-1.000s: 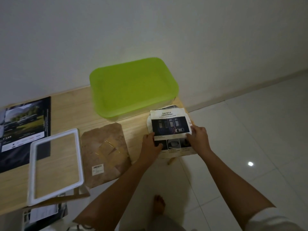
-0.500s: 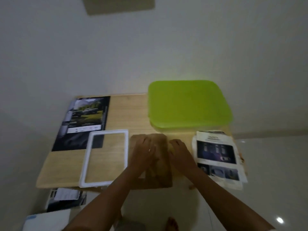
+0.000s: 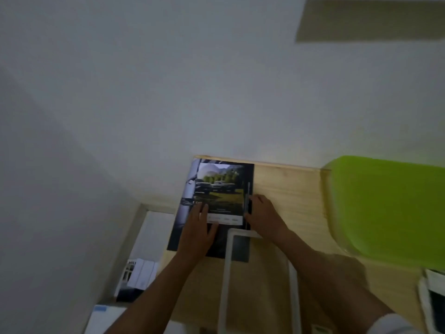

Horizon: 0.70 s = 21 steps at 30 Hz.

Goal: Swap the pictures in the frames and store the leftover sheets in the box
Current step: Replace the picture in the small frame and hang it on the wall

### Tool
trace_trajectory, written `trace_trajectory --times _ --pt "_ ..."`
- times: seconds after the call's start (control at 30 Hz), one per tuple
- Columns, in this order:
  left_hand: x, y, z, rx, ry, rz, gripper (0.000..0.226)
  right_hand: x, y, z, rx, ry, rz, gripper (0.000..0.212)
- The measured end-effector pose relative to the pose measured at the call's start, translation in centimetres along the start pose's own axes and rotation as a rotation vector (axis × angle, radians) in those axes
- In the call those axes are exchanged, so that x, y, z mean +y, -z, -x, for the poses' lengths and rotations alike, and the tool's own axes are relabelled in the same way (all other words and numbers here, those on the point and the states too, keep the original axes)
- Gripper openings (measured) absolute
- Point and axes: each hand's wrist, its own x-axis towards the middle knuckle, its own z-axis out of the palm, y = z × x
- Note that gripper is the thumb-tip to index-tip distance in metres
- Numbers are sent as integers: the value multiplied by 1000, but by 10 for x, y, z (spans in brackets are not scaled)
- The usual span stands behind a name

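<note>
- The wooden desk (image 3: 289, 194) stands against a pale wall.
- We see the green-lidded box (image 3: 385, 208) on the desk's right part.
- The dark picture (image 3: 219, 186) of cars lies flat at the far left corner, well apart from the box.
- The white frame (image 3: 226, 273) lies nearer us, its far end overlapping the picture.
- Our left hand (image 3: 197, 235) rests flat on the picture, grip spread, fingers straight.
- Our right hand (image 3: 262, 215) touches the picture's right edge; we cannot tell whether its grip pinches it.
- A printed sheet (image 3: 433, 300) shows at the right border.
</note>
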Motion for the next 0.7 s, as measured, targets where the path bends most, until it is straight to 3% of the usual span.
trace_trajectory --times 0.13,0.43,0.7 --pt "-26 0 -20 -84 -149 -128 91 -12 -5 -38 -5 -10 27 78" --pt "-45 -6 -61 -147 -241 -282 89 -20 -1 -104 -94 -6 203 106" --pt "-48 -10 -69 -128 -238 -295 86 -21 -10 -112 -52 6 206 111"
